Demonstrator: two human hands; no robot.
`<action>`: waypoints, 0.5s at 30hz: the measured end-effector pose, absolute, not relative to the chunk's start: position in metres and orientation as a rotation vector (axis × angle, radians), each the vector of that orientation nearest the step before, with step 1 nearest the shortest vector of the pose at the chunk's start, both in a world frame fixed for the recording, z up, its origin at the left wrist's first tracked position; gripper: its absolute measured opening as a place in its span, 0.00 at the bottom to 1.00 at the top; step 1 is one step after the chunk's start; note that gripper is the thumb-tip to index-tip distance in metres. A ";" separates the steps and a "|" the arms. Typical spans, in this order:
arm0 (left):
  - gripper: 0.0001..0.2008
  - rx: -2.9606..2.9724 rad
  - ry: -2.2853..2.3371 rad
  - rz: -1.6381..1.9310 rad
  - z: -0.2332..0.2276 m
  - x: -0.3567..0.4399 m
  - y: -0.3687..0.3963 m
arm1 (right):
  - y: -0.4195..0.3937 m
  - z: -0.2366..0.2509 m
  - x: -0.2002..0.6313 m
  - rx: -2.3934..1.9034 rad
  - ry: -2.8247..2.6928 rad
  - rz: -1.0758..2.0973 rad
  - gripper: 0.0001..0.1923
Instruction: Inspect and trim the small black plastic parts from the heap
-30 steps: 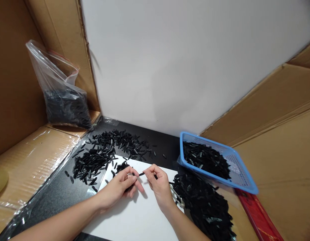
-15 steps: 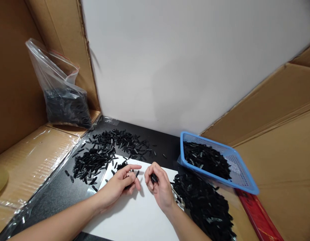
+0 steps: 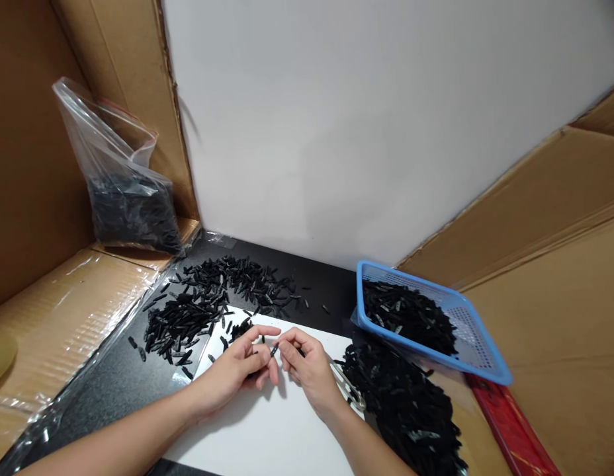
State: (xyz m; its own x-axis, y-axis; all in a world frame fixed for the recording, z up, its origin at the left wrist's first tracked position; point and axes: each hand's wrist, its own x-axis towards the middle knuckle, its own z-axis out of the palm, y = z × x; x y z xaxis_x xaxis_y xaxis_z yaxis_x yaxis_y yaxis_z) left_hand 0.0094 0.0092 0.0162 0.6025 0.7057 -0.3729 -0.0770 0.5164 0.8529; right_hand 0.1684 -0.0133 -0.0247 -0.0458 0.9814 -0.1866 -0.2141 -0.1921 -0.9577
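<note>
Okay, I see both hands meeting over the white sheet [image 3: 267, 430], near centre. Left hand [image 3: 237, 370] is loosely curled with the index finger stretched out, a few black pieces tucked under its fingers. Right hand [image 3: 309, 370] pinches the small black piece [image 3: 274, 350] at its fingertips; the left fingertips touch the same piece, so it sits right between the two hands, just above the sheet.

Edges: far-left pile of black pieces [image 3: 202, 304] spills onto the sheet's far-left corner, just beside the left hand. Right pile [image 3: 406, 403] overlaps the sheet's right edge, close to the right wrist. Blue basket [image 3: 478, 357], tilted, rests on that right pile, partly filled.

Open room: bare sheet on the near side under the forearms, and a strip of black tabletop [image 3: 118, 383] on the left. Cardboard walls [image 3: 560, 264] close in left and right, white panel [image 3: 361, 132] at the far side. Clear bag [image 3: 121, 192] of pieces stands far left, well apart.
</note>
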 end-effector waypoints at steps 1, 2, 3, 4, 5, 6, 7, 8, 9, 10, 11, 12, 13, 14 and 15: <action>0.20 0.911 0.795 0.533 0.016 0.009 0.009 | -0.013 -0.024 0.169 -1.180 -0.975 1.455 0.18; 0.19 0.908 0.794 0.533 0.016 0.010 0.009 | -0.014 -0.024 0.169 -1.192 -0.983 1.447 0.17; 0.18 0.908 0.798 0.535 0.016 0.010 0.009 | -0.014 -0.024 0.169 -1.202 -0.991 1.439 0.17; 0.16 0.915 0.806 0.536 0.016 0.010 0.009 | -0.014 -0.024 0.169 -1.209 -0.996 1.431 0.17; 0.15 0.927 0.817 0.536 0.016 0.010 0.009 | -0.014 -0.024 0.169 -1.211 -1.002 1.422 0.17; 0.13 0.941 0.829 0.532 0.015 0.010 0.009 | -0.015 -0.024 0.169 -1.211 -1.006 1.411 0.17; 0.13 0.956 0.837 0.524 0.015 0.010 0.010 | -0.015 -0.023 0.169 -1.210 -1.010 1.398 0.16; 0.13 0.971 0.840 0.513 0.014 0.011 0.010 | -0.015 -0.023 0.169 -1.210 -1.016 1.384 0.16; 0.14 0.983 0.838 0.505 0.014 0.011 0.010 | -0.015 -0.023 0.169 -1.211 -1.024 1.367 0.16; 0.15 0.991 0.834 0.499 0.014 0.011 0.010 | -0.016 -0.022 0.169 -1.211 -1.037 1.348 0.16; 0.15 0.997 0.831 0.498 0.014 0.011 0.010 | -0.016 -0.022 0.169 -1.211 -1.053 1.329 0.16; 0.16 1.000 0.832 0.501 0.013 0.011 0.009 | -0.016 -0.022 0.169 -1.210 -1.070 1.312 0.15; 0.16 0.998 0.837 0.504 0.013 0.012 0.009 | -0.016 -0.023 0.170 -1.206 -1.085 1.301 0.15; 0.16 0.992 0.845 0.507 0.013 0.012 0.009 | -0.016 -0.023 0.170 -1.203 -1.096 1.295 0.15; 0.16 0.986 0.851 0.511 0.013 0.012 0.009 | -0.016 -0.024 0.170 -1.202 -1.105 1.292 0.15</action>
State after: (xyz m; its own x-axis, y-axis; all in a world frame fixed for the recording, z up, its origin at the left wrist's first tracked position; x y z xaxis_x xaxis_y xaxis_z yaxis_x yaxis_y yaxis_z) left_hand 0.0118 0.0090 0.0131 0.5824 0.7153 -0.3862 -0.0043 0.4778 0.8785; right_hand 0.1698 -0.0162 -0.0238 0.0073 0.9975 -0.0705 -0.0854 -0.0696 -0.9939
